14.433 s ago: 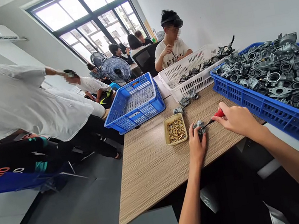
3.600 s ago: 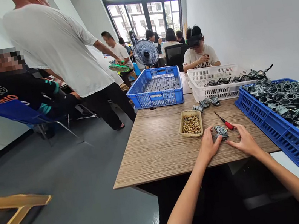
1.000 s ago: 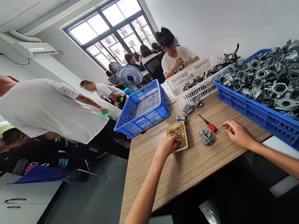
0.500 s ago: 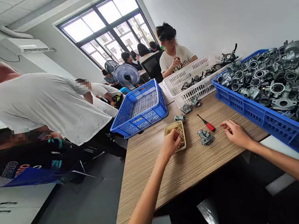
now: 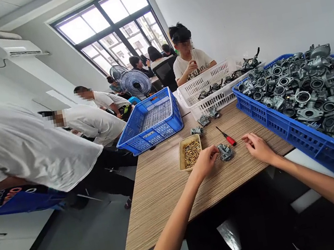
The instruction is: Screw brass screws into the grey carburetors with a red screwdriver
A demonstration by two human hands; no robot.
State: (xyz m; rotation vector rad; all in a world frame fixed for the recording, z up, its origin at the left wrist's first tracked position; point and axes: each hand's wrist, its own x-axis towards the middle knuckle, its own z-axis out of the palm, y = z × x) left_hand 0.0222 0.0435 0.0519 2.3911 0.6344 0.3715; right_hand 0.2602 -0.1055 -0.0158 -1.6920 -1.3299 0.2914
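My left hand is beside the left edge of a grey metal carburetor lying on the wooden table. Its thumb and fingers are pinched together; whatever sits between them is too small to make out. To the right, my right hand rests on the tabletop with fingers apart and nothing in it. A red-handled screwdriver lies just behind the carburetor. Small brass pieces, screw-like, fill a shallow beige tray left of my left hand.
More carburetors stand near the white crate, which holds dark assemblies. A blue crate heaped with carburetors borders the right side. Another blue crate sits at the far left edge. One person sits opposite; another leans at left.
My left hand has moved right, out of the tray of brass pieces to the carburetor. My right hand stays on the table. The person at left has shifted further left in view.
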